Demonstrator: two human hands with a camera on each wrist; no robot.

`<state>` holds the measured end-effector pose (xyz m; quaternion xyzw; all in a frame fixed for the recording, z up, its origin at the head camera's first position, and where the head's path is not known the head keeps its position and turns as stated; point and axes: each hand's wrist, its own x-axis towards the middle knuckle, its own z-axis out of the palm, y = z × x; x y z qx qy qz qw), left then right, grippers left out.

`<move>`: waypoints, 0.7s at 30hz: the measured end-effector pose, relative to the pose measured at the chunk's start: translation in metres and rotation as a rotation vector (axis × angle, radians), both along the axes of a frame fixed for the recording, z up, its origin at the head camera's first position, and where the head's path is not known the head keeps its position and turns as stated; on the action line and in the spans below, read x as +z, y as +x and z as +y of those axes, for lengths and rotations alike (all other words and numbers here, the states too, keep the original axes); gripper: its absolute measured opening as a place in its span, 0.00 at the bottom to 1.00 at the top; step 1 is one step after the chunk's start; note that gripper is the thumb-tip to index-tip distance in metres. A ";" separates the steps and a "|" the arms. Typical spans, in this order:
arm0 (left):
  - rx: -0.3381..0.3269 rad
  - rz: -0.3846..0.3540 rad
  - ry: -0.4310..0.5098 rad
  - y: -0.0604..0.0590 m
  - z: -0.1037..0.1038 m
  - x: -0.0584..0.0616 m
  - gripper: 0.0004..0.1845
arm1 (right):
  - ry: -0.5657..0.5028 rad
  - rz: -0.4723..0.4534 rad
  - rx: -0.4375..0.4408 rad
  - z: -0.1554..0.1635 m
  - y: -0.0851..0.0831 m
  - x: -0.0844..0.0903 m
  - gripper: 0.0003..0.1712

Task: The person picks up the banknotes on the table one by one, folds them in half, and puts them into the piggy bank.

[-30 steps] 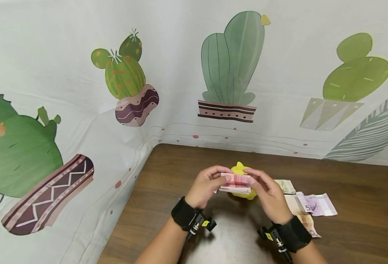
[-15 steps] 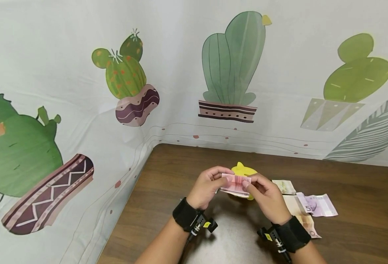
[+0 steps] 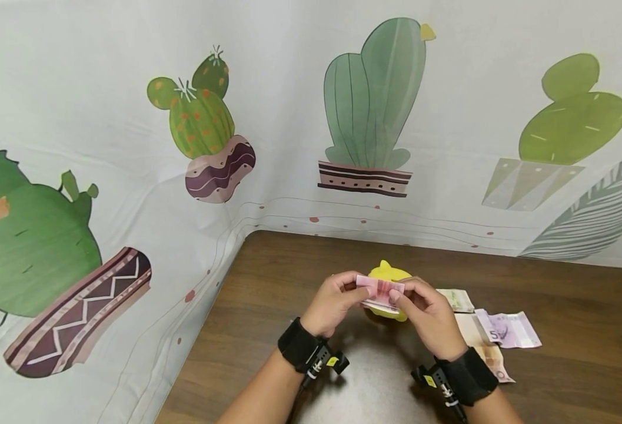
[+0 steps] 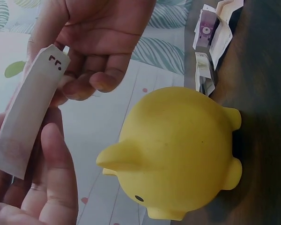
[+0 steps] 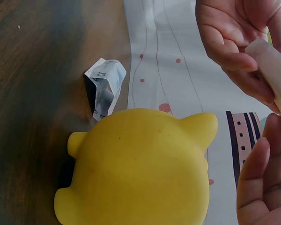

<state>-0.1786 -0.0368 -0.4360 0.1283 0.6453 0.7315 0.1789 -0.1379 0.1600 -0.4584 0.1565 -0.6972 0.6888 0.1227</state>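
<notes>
A folded pink banknote [image 3: 381,292] is pinched at its two ends by my left hand [image 3: 354,288] and my right hand [image 3: 398,296], held level just above and in front of a yellow piggy bank [image 3: 390,272] on the brown table [image 3: 289,265]. In the left wrist view the banknote [image 4: 30,110] shows its pale back, with my left thumb [image 4: 56,173] along it and the piggy bank [image 4: 178,154] below. In the right wrist view the piggy bank [image 5: 140,168] fills the lower frame, and the banknote's edge [image 5: 276,70] sits between both hands at the right.
Several loose banknotes lie on the table right of the piggy bank: a greenish one [image 3: 456,299], a purple one [image 3: 508,328] and a tan one [image 3: 488,348]. A folded note [image 5: 105,89] lies beside the bank. A cactus-print cloth [image 3: 183,176] hangs behind and to the left of the table.
Both hands have shifted a little up and closer together with the pink banknote, which now looks narrower and more tightly folded. The piggy bank and loose notes have not moved.
</notes>
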 end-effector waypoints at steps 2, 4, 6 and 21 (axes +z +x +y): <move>0.017 0.007 0.002 -0.001 0.000 -0.001 0.14 | 0.028 -0.025 0.002 0.000 0.000 0.001 0.05; 0.036 0.013 0.019 -0.002 0.000 -0.001 0.14 | 0.063 -0.042 -0.006 0.000 0.001 0.001 0.10; 0.054 0.007 0.038 -0.003 0.000 -0.001 0.14 | 0.089 -0.041 -0.024 0.000 0.002 0.002 0.17; 0.092 -0.036 0.104 -0.003 -0.001 -0.003 0.03 | 0.367 0.244 -0.138 -0.005 0.002 -0.004 0.23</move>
